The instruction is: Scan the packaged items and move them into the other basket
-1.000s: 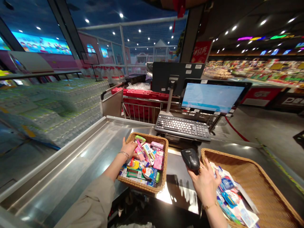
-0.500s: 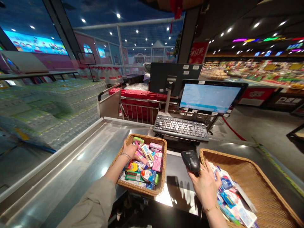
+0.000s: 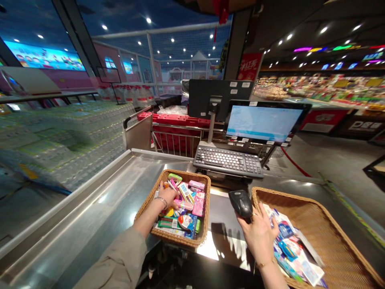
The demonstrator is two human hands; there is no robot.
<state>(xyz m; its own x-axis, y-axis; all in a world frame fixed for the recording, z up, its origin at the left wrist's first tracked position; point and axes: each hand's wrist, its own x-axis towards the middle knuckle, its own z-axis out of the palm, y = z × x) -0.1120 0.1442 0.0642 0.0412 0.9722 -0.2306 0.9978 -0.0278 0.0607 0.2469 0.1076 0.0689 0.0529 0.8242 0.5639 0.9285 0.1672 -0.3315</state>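
My left hand (image 3: 168, 195) reaches into the left wicker basket (image 3: 206, 216), its fingers among several small packaged items; a pink package (image 3: 183, 204) lies against its fingers. Whether the fingers grip anything is hard to make out. Also in this basket are a pink packet (image 3: 199, 202) and a green box (image 3: 167, 222). My right hand (image 3: 259, 233) is closed on a black barcode scanner (image 3: 240, 203), held up between the two baskets. Beside that hand, the right wicker basket (image 3: 327, 237) holds blue and white packages (image 3: 290, 247).
A black keyboard (image 3: 229, 160) and a lit monitor (image 3: 264, 122) stand behind the baskets on the metal counter (image 3: 105, 208). A metal cart (image 3: 177, 138) with red crates is beyond. Stacked bottle packs (image 3: 60, 136) are at the left.
My left hand has moved slightly right and down, deeper into the left basket. The pink package by its fingers has shifted to the right. My right hand keeps the scanner in nearly the same place.
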